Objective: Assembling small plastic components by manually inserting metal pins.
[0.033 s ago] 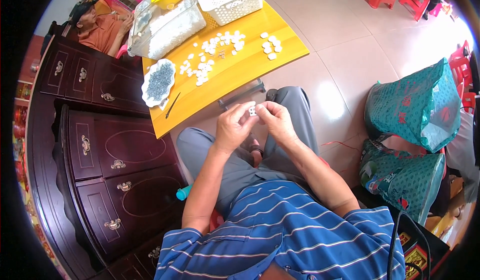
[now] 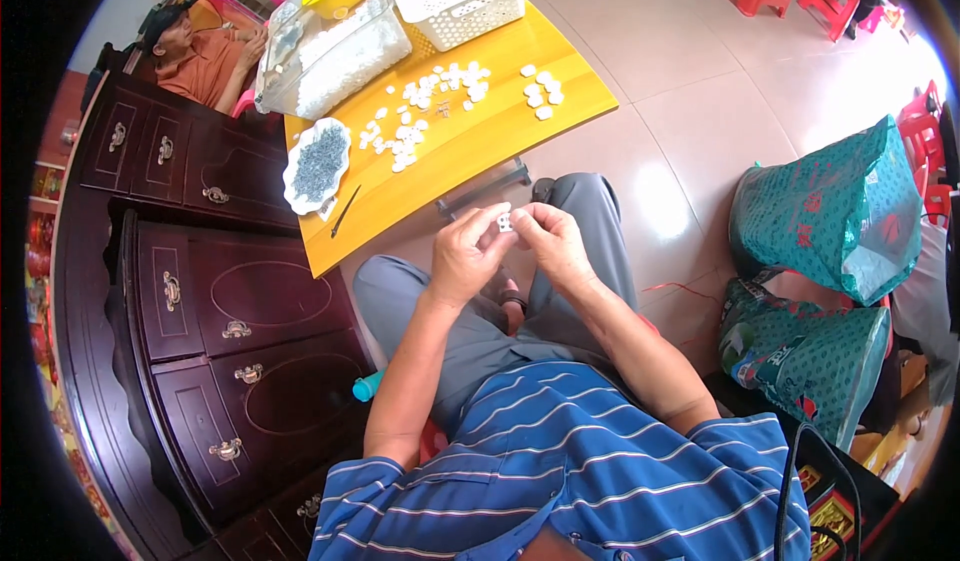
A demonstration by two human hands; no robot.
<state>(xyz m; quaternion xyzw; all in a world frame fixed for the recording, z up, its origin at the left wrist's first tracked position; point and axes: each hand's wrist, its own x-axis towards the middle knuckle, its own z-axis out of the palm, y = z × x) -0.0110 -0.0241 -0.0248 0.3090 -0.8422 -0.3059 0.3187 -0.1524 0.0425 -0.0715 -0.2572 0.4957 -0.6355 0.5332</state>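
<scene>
Across the glossy yellow wooden table (image 2: 425, 176) we had small white plastic-looking pieces (image 2: 404, 149) spread loose, probably for easy picking. Above our lap, our bare left hand (image 2: 466, 251) and right hand (image 2: 555, 246) pinched one dark-holed white block (image 2: 505, 223) between them, presumably steadying it.

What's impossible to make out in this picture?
Head view, all:
Small white piece: edges partly covered by left fingers and right fingers.
Grey bits in the white dish: too small to tell shapes.
White basket: far side cut off by the upper edge.
</scene>
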